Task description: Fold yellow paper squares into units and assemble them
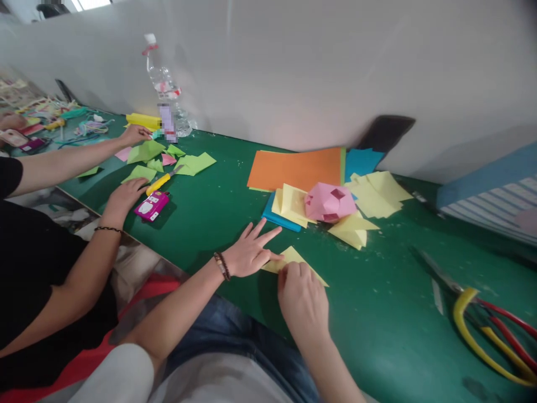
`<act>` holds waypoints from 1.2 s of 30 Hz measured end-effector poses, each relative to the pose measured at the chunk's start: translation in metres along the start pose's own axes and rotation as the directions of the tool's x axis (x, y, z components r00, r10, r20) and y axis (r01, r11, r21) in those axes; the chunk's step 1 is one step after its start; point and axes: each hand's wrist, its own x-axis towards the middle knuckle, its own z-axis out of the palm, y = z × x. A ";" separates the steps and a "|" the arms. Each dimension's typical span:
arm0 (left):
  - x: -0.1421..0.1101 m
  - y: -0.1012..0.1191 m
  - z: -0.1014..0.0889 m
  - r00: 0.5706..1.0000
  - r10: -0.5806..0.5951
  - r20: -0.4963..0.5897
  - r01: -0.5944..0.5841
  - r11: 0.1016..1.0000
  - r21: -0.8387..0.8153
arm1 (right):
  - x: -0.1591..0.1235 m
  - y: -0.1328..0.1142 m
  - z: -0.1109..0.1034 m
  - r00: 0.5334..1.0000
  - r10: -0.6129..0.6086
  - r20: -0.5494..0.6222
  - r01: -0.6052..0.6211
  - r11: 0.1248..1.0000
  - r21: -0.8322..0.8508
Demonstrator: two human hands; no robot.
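"Where does the workpiece lie, and how do we hold it?"

"The folded yellow paper [293, 262] lies just in front of the pink paper model [331, 202] on the green surface [377, 330]. Our left hand [251, 252] has its fingers [268, 236] spread apart, apparently to pin the sheet flat. Our right hand [302, 302] has its fingers together over the near edge; we cannot tell whether they clamp it."

"And beyond?"

"Behind the pink paper model, an orange sheet [293, 169] lies near a white wall [293, 73]."

Bottle label [166, 122] blurred; scissors [459, 319] cut off at R edge; yellow paper [289, 260] partly hidden under R hand [302, 299].
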 end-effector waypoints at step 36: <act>0.011 0.002 0.018 0.972 0.105 -0.208 -0.113 0.993 -0.025 | -0.008 0.097 -0.026 0.772 0.199 0.604 -0.507 -0.382 0.773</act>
